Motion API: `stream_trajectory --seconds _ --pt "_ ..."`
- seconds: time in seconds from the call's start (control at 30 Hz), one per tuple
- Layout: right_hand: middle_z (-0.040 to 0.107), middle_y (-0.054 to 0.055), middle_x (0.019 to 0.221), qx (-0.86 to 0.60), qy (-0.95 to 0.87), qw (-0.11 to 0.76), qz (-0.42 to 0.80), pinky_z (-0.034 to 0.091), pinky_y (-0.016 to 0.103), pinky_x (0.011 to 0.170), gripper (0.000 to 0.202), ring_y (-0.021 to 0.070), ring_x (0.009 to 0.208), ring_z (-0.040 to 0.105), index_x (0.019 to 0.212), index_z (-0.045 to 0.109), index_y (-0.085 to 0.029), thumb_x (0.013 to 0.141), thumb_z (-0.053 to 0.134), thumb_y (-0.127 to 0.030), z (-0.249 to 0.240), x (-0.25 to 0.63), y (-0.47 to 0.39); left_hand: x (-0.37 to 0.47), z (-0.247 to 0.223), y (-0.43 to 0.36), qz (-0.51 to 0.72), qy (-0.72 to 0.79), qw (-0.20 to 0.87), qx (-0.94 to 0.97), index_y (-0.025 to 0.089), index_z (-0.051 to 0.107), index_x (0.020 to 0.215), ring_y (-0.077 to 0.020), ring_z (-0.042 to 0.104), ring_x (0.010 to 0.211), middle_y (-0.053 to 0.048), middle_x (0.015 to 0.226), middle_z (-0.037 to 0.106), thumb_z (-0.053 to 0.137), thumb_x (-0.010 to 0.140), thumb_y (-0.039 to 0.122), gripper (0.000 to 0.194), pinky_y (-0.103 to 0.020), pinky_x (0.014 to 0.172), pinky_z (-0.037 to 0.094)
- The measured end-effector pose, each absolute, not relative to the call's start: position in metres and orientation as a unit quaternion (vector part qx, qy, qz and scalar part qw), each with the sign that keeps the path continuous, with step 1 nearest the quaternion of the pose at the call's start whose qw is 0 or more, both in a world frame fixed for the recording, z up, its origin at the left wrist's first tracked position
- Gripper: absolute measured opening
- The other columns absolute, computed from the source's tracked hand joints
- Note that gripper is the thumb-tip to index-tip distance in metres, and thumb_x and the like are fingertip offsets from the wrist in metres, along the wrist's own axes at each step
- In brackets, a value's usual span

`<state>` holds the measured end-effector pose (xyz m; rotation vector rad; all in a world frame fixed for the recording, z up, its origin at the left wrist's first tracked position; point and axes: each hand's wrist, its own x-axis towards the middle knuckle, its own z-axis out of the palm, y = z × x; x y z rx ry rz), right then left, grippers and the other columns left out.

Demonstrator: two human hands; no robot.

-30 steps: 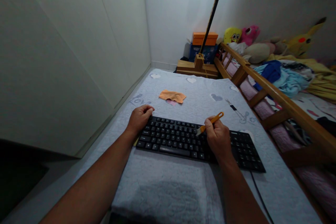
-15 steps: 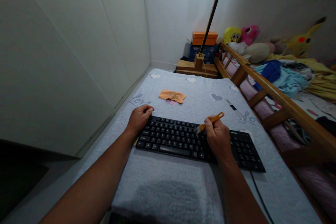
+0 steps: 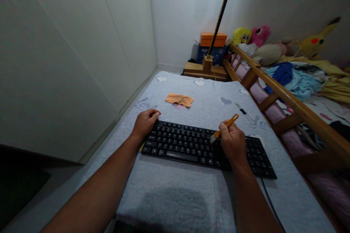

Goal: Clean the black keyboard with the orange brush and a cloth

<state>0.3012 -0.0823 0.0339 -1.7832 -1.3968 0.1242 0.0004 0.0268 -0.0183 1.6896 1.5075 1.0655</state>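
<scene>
A black keyboard [image 3: 180,142] lies on the light blue quilted cloth [image 3: 175,185]. At its upper left corner rests my left hand [image 3: 146,123], fingers closed against the edge; whether they grip the keyboard is hard to see. My right hand [image 3: 233,141] is closed round the orange handle of a small brush [image 3: 232,119]. The pale bristles touch or hover just over the keys right of the middle. Beyond the keyboard lies a crumpled orange cloth [image 3: 179,99]. A thin tool with a black grip [image 3: 242,111] lies farther right.
A wooden bed rail [image 3: 295,103] runs along the right, with clothes [image 3: 298,80] and plush toys behind it. Pale cabinet doors [image 3: 82,51] stand at the left. An orange box [image 3: 213,39] and a slanted black pole [image 3: 222,11] are at the back. A cable trails from the keyboard.
My right hand and the brush have moved a little to the right over the keys. My left hand and the keyboard look unmoved.
</scene>
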Motion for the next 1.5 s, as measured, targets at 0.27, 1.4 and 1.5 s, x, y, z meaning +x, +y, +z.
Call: stream_trajectory --seconds 0.27,1.4,1.5 --pt "0.068 0.008 0.071 -0.714 -0.542 0.438 0.057 0.042 0.032 0.066 0.035 0.0242 0.069 0.065 0.084 0.065 -0.018 0.09 0.043 -0.045 0.031 0.3 -0.081 0.001 -0.018 0.027 0.407 0.57 0.318 0.639 0.018 0.07 0.079 -0.0177 0.059 0.065 0.0 0.068 0.064 0.057 0.081 0.041 0.027 -0.029 0.064 0.042" --pt "0.065 0.005 0.07 -0.7 -0.542 0.46 0.067 0.041 0.03 0.063 0.035 0.0207 0.064 0.06 0.085 0.064 -0.018 0.093 0.044 -0.045 0.035 0.306 -0.084 0.0 -0.017 0.028 0.398 0.575 0.306 0.646 0.018 0.071 0.08 -0.0181 0.06 0.065 0.0 0.068 0.066 0.056 0.081 0.042 0.027 -0.029 0.065 0.045" --pt "0.063 0.004 0.066 -0.699 -0.559 0.437 0.086 0.04 0.03 0.062 0.034 0.0204 0.062 0.06 0.081 0.063 -0.019 0.092 0.045 -0.045 0.042 0.313 -0.086 0.0 -0.018 0.028 0.398 0.575 0.309 0.645 0.018 0.071 0.081 -0.0178 0.059 0.065 0.0 0.069 0.066 0.056 0.081 0.042 0.028 -0.029 0.065 0.045"
